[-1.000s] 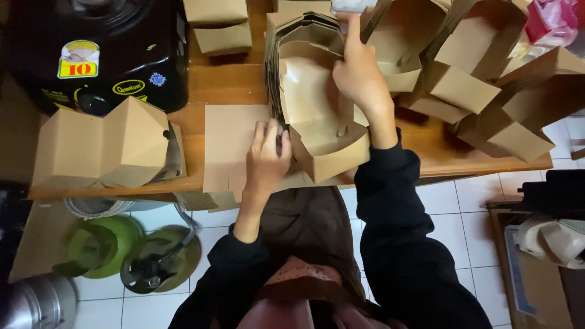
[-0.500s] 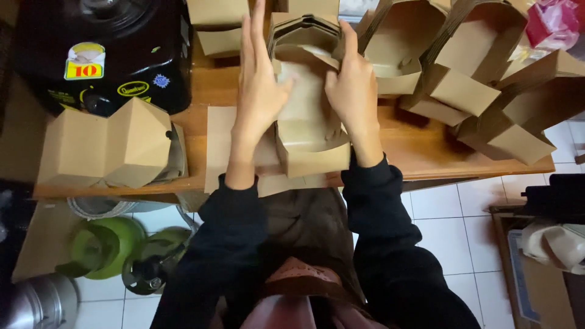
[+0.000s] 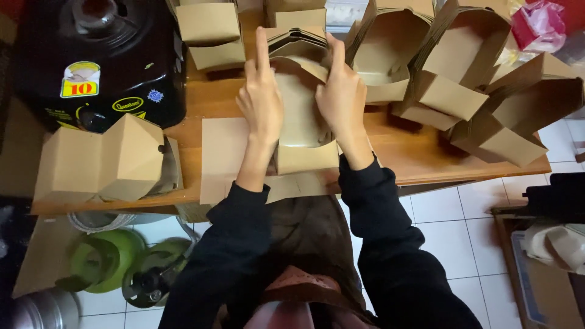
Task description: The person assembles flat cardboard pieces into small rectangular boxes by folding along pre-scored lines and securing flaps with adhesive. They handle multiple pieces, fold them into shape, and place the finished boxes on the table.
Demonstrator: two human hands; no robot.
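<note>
Both hands had shifted little since half a second earlier, though the left hand [image 3: 262, 100] had drawn in tighter against the folded brown cardboard food box [image 3: 303, 122] and the fingers had straightened. That box sat on the wooden table [image 3: 396, 152], at twelve o'clock from the person's body, its front wall at the table's near edge. Left fingers lay flat and extended along the box's nine o'clock side, pressing rather than clenching. At three o'clock the right hand [image 3: 342, 97] cupped the opposite wall, fingers curled over the rim. Flat brown cardboard blanks [image 3: 222, 152] lay beneath and toward nine o'clock. Nested open cardboard boxes [image 3: 463, 73] crowded two o'clock; a black appliance with stickers [image 3: 97, 61] stood at ten o'clock.
</note>
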